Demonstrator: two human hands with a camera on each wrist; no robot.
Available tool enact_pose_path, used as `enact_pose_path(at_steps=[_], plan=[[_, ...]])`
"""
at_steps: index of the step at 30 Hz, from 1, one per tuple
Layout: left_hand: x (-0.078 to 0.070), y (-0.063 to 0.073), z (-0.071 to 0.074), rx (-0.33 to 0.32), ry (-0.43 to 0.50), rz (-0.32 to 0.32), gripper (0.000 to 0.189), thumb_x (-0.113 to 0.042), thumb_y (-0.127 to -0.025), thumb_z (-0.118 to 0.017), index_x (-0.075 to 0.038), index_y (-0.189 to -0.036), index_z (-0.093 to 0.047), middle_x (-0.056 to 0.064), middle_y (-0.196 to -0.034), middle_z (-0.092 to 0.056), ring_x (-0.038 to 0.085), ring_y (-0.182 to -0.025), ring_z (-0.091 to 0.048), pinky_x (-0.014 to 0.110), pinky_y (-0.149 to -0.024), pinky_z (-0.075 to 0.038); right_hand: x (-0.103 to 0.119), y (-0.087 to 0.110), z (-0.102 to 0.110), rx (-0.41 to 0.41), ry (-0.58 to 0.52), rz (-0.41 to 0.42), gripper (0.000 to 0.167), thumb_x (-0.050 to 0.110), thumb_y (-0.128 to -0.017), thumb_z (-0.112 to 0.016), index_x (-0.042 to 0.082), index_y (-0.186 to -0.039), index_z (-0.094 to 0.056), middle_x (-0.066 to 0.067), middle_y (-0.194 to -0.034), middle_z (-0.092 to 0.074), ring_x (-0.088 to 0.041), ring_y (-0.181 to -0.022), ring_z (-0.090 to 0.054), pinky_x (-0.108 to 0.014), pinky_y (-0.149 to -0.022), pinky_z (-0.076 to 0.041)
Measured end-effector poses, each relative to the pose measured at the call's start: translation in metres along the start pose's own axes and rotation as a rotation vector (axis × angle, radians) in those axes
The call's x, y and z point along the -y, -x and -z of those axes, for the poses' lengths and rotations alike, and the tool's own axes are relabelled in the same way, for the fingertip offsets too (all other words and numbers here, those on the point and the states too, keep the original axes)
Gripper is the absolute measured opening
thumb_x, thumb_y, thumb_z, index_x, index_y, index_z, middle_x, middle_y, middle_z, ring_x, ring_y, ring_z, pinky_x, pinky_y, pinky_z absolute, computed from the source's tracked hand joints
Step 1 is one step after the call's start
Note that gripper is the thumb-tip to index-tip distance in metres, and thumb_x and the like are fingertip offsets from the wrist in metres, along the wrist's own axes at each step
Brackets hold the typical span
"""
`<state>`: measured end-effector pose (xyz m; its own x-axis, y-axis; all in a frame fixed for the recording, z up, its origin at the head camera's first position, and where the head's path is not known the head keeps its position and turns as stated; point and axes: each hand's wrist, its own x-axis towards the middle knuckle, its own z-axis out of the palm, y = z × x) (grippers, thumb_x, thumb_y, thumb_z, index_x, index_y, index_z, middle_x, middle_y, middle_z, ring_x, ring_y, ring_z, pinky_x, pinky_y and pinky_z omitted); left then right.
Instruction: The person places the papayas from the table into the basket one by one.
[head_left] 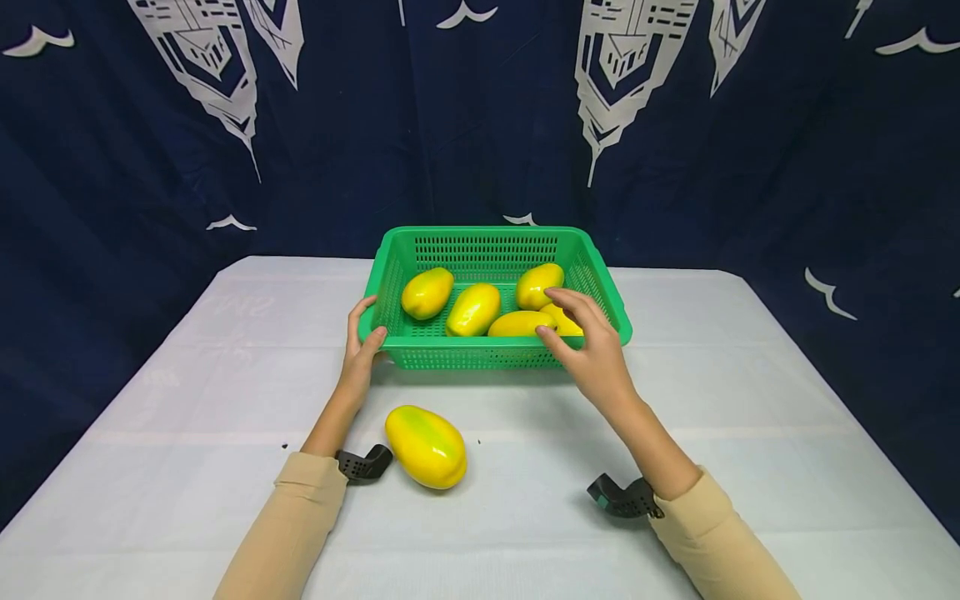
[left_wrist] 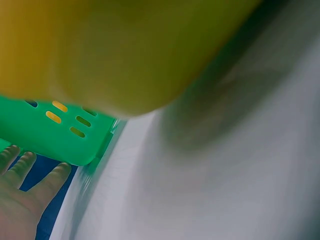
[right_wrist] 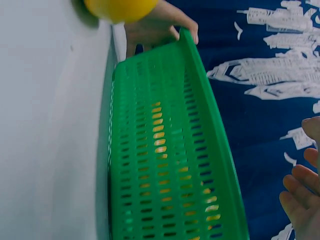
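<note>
A green plastic basket [head_left: 465, 353] with slotted walls holds several glossy yellow mangoes [head_left: 472, 310]. At its left end my left hand [head_left: 360, 350] grips the rim, thumb over the edge and fingers along the outer wall. My right hand [head_left: 600, 358] hovers over the front right corner, thumb and fingers apart with nothing between them. Below its fingertips lie a mango [head_left: 521, 323] and another partly hidden by the hand. In the right wrist view, the right hand [right_wrist: 302, 195] shows spread fingers, apart from the basket wall [right_wrist: 165, 150].
One larger yellow mango with a green streak [head_left: 426, 447] lies on the white-covered table [head_left: 225, 433] in front of the basket, beside the left wrist. Each wrist wears a black camera mount [head_left: 626, 497]. A dark blue printed curtain [head_left: 480, 125] hangs behind the table.
</note>
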<state>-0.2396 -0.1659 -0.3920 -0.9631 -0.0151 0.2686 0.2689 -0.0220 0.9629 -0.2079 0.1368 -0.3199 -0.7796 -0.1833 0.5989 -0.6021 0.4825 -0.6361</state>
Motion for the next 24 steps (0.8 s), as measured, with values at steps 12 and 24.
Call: enact_pose_path(at_steps=[12,24], plan=[[0.001,0.0,0.001,0.003,-0.007,0.004,0.057,-0.03,-0.089,-0.039,-0.026,-0.141,-0.018,0.004,-0.146,-0.015,0.032,-0.12,-0.034,0.038,-0.09,-0.035,0.024,0.014,-0.017,0.073,0.017,0.105,0.048,0.012,-0.08,-0.067,0.01,-0.126,-0.051,-0.005,-0.129,-0.05,-0.018,-0.119,-0.047,-0.034,-0.099,-0.039],[-0.001,0.0,0.0,0.004,0.015,0.0,0.056,-0.026,-0.09,-0.039,-0.027,-0.141,-0.018,0.003,-0.147,-0.014,0.033,-0.122,-0.035,0.043,-0.094,-0.034,0.033,0.031,-0.041,0.228,-0.01,0.124,0.05,0.018,-0.08,-0.067,0.015,-0.127,-0.05,-0.001,-0.13,-0.048,-0.016,-0.121,-0.045,-0.036,-0.1,-0.038]])
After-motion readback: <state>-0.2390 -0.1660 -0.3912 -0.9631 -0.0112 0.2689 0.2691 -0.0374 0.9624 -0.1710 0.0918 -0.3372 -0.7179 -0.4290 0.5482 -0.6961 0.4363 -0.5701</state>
